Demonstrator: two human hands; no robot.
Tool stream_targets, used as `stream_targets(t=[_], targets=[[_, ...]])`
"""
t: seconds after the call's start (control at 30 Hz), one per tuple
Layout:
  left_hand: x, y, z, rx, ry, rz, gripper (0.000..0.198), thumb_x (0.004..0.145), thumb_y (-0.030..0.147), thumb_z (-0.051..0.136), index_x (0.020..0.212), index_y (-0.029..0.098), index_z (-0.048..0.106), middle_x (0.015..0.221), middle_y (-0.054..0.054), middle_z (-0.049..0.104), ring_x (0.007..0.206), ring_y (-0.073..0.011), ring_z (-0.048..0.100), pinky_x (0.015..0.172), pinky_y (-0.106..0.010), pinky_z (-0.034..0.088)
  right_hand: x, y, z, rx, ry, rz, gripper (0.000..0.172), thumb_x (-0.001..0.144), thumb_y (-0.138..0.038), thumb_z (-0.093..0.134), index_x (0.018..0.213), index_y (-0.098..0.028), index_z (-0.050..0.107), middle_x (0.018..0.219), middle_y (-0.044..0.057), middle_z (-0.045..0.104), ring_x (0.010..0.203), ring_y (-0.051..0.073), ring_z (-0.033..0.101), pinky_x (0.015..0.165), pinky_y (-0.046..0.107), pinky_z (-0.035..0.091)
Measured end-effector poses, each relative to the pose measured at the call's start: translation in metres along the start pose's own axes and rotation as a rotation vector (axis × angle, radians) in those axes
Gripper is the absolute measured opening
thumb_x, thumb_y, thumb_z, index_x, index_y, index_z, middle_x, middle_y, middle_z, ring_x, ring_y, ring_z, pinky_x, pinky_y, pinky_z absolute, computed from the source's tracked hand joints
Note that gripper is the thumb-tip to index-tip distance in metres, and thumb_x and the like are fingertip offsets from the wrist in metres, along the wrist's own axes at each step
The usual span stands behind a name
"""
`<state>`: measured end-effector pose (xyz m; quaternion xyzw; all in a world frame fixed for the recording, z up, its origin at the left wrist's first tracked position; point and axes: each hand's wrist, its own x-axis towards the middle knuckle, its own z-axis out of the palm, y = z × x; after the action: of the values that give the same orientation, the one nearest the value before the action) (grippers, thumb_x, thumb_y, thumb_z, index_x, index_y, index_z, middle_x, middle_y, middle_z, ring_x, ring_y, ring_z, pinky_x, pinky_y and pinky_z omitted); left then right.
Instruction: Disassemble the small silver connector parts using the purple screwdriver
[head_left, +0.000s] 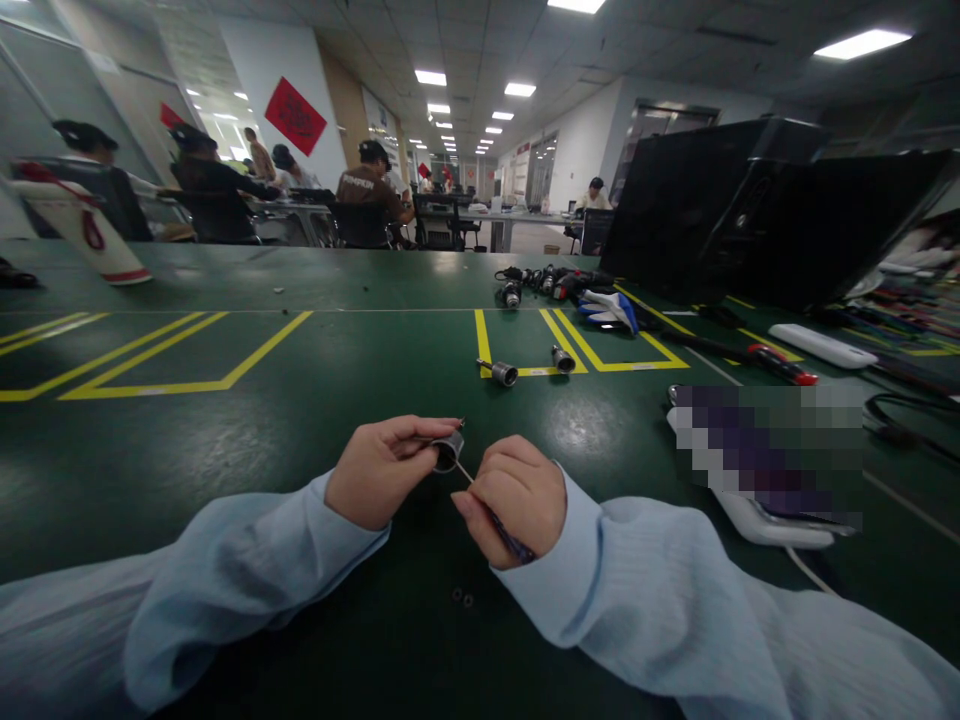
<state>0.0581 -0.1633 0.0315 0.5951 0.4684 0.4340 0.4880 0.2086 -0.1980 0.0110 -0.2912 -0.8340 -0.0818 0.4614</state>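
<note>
Between the fingers and thumb of my left hand point(386, 468) is a small grey metal cylinder point(448, 452), its open end turned toward me. My right hand point(517, 497) is closed around a screwdriver point(504, 530) with a dark handle and a thin metal shaft. The shaft's tip reaches the open end of the cylinder; how far in it sits is hidden. On the green table below my hands lie two tiny rings, perhaps washers point(463, 597). Two similar metal cylinders, one with a thin stem point(502, 373) and another point(561, 360), rest farther off near yellow tape.
A blurred device on a white stand point(757, 505) sits to the right. Behind it are a red-and-black tool point(784, 363), a white bar point(823, 345), a blue-and-white glove point(609, 308) and dark monitors point(705, 205). A white-and-red cup point(97, 235) stands far left; people sit beyond.
</note>
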Motion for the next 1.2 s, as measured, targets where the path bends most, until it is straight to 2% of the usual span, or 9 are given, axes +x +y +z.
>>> stream_targets(t=[0.3,0.53,0.77,0.87,1.03,1.13,1.2], targets=[[-0.001,0.002,0.002,0.032,0.004,0.011,0.015,0.057,0.013,0.06,0.071,0.012,0.065,0.09,-0.008,0.069,0.083,-0.0197,0.064,0.079,-0.032,0.052,0.001,0.001,0.001,0.025,0.013,-0.033,0.025,0.077,-0.016,0.046,0.053,-0.015,0.049,0.052,0.004,0.055,0.056,0.014,0.05,0.058,0.026,0.044],[0.002,0.0,0.001,-0.014,0.0,-0.045,0.019,0.052,0.016,0.064,0.071,0.013,0.064,0.093,-0.008,0.068,0.083,-0.0206,0.064,0.077,-0.032,0.053,0.001,0.003,0.0,0.023,0.018,-0.003,0.025,0.077,-0.016,0.045,0.052,-0.014,0.051,0.05,0.004,0.055,0.053,0.013,0.048,0.057,0.026,0.045],[0.003,-0.005,-0.005,-0.021,-0.074,-0.057,0.03,0.056,0.015,0.066,0.086,0.013,0.063,0.101,-0.008,0.065,0.088,-0.0205,0.062,0.081,-0.032,0.051,-0.001,0.006,-0.001,0.032,-0.001,0.033,0.023,0.077,-0.017,0.047,0.055,-0.014,0.051,0.053,0.003,0.056,0.056,0.013,0.049,0.059,0.026,0.044],[0.002,-0.009,-0.007,-0.041,-0.14,-0.058,0.036,0.055,0.014,0.067,0.091,0.014,0.061,0.097,-0.008,0.066,0.09,-0.0205,0.062,0.084,-0.032,0.049,-0.002,0.008,-0.001,0.055,0.014,0.055,0.02,0.076,-0.016,0.048,0.056,-0.014,0.051,0.053,0.003,0.056,0.056,0.012,0.048,0.059,0.025,0.043],[0.001,-0.018,-0.012,0.099,-0.255,0.093,0.038,0.054,0.014,0.068,0.092,0.016,0.062,0.104,-0.008,0.056,0.094,-0.0221,0.058,0.075,-0.031,0.053,-0.003,0.012,-0.002,0.177,0.055,0.237,0.022,0.077,-0.019,0.049,0.056,-0.016,0.053,0.05,0.0,0.053,0.052,0.01,0.048,0.055,0.023,0.04],[0.0,-0.023,-0.017,0.283,-0.348,0.204,0.037,0.062,0.017,0.064,0.098,0.019,0.059,0.102,-0.006,0.05,0.081,-0.0171,0.06,0.059,-0.026,0.055,-0.003,0.012,-0.004,0.248,0.013,0.415,0.027,0.076,-0.024,0.05,0.05,-0.016,0.053,0.046,0.0,0.052,0.049,0.01,0.047,0.052,0.022,0.038],[-0.001,-0.024,-0.021,0.434,-0.393,0.294,0.037,0.065,0.02,0.063,0.102,0.019,0.057,0.1,-0.006,0.049,0.071,-0.013,0.058,0.05,-0.022,0.053,-0.001,0.011,-0.006,0.311,-0.036,0.567,0.028,0.075,-0.027,0.05,0.049,-0.016,0.053,0.045,-0.001,0.052,0.047,0.009,0.047,0.05,0.023,0.037]])
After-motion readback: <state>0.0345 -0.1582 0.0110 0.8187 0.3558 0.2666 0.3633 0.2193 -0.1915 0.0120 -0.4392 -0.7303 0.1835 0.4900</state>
